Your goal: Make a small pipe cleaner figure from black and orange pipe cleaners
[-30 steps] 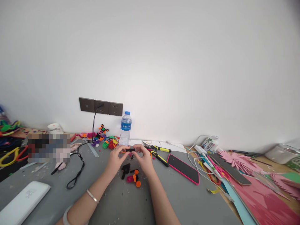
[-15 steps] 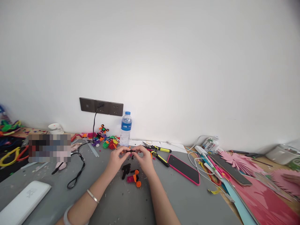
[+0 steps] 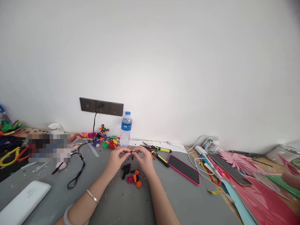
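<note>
My left hand and my right hand meet over the grey mat, thumbs and forefingers pinched. Between their fingertips is a short piece of black pipe cleaner, mostly hidden. Just below lie a bent black pipe cleaner piece and a small magenta-and-orange pipe cleaner figure. To the right of my right hand are yellow-and-black pliers and scissors with yellow handles.
Behind my hands stands a water bottle, beside several colourful pipe cleaner figures. A pink-edged phone lies right, a white power bank left. Pink folded paper and another person's hand are at far right.
My fingertips have shifted slightly around the black pipe cleaner, which shows less. At far right, the other person's hand has lifted the pink pleated paper, uncovering a green sheet.
</note>
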A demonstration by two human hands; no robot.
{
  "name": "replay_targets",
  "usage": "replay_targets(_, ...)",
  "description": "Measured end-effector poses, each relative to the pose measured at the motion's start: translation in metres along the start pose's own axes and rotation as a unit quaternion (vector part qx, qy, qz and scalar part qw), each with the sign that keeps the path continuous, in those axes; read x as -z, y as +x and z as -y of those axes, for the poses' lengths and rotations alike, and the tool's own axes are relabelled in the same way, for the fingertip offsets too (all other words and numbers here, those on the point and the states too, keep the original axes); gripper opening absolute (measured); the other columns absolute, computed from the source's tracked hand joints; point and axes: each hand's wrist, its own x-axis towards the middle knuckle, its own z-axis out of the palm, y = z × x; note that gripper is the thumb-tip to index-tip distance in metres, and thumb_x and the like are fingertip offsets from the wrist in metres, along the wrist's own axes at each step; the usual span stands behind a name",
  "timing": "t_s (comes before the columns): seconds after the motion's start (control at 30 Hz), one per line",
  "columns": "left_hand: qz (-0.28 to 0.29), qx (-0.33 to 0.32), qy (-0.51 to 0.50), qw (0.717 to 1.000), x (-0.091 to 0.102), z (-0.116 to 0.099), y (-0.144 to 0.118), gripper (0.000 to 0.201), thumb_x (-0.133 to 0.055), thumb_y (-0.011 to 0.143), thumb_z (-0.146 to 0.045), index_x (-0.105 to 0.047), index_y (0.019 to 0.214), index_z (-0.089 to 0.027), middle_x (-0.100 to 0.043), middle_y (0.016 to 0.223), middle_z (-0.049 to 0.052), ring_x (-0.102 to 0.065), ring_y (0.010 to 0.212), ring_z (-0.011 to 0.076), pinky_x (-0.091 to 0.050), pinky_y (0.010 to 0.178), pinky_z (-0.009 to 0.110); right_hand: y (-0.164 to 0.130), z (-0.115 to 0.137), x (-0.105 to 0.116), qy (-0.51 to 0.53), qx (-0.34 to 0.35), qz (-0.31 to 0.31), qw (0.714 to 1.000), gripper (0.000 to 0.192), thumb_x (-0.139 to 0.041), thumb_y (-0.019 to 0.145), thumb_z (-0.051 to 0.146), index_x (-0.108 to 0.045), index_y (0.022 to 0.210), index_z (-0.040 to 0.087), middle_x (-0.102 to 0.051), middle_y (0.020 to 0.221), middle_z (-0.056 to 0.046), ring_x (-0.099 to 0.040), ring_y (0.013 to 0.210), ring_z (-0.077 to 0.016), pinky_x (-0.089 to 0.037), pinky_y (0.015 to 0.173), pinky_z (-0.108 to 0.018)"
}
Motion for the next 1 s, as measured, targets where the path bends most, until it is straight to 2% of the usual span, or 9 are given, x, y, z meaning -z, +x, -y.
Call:
replay_targets(0.27,0.002,-0.008,0.012,1.000,0.0010,-0.0013,0.0000,0.011,-0.060,0.083,-0.025,-0.070,0.081,-0.021,-0.073,0.078,0.002,-0.065,0.072,0.0183,-0.054,0.070,0.029,0.0008,0.0061,0.0008,0.000,0.000,0.005,1.000,0.007,-0.061,0.083,0.021,-0.067,0.080,0.021,-0.064,0.076,-0.001,-0.056,0.069,-0.0167,-0.046,0.068,-0.029)
replay_targets(0.53,-0.042,0.001,0.012,0.999,-0.0036,-0.0010,-0.0008,0.016,-0.060,0.084,-0.028,-0.073,0.092,-0.021,-0.076,0.090,0.006,-0.069,0.079,0.0207,-0.058,0.071,0.031,-0.0008,0.0045,-0.0047,-0.013,0.003,-0.028,1.000,0.011,-0.058,0.085,0.023,-0.067,0.090,0.022,-0.065,0.080,-0.002,-0.056,0.070,-0.0173,-0.047,0.069,-0.030)
replay_targets(0.7,-0.036,0.011,0.009,0.999,-0.0028,0.0032,-0.0014,0.016,-0.063,0.083,-0.029,-0.075,0.090,-0.021,-0.077,0.088,0.007,-0.071,0.081,0.0222,-0.059,0.075,0.034,-0.0012,0.0058,-0.0074,0.003,-0.018,-0.055,0.998,0.018,-0.061,0.082,0.023,-0.066,0.100,0.021,-0.061,0.077,-0.001,-0.055,0.071,-0.0176,-0.046,0.070,-0.029)
replay_targets(0.87,-0.024,0.016,0.009,1.000,-0.0037,0.0024,-0.0021,0.018,-0.063,0.083,-0.030,-0.076,0.089,-0.020,-0.078,0.085,0.007,-0.073,0.079,0.0229,-0.060,0.072,0.033,0.0002,0.0050,-0.0072,0.020,-0.029,-0.058,0.998,0.012,-0.061,0.083,0.025,-0.067,0.092,0.020,-0.061,0.074,-0.001,-0.054,0.070,-0.0173,-0.045,0.069,-0.029)
replay_targets(1.0,-0.025,0.001,0.009,1.000,-0.0029,0.0004,-0.0016,0.018,-0.060,0.086,-0.030,-0.076,0.087,-0.021,-0.077,0.083,0.006,-0.072,0.079,0.0224,-0.059,0.071,0.033,0.0009,0.0066,-0.0054,0.010,-0.018,-0.057,0.998,0.015,-0.059,0.085,0.026,-0.068,0.095,0.021,-0.063,0.078,-0.002,-0.055,0.070,-0.0173,-0.045,0.069,-0.029)
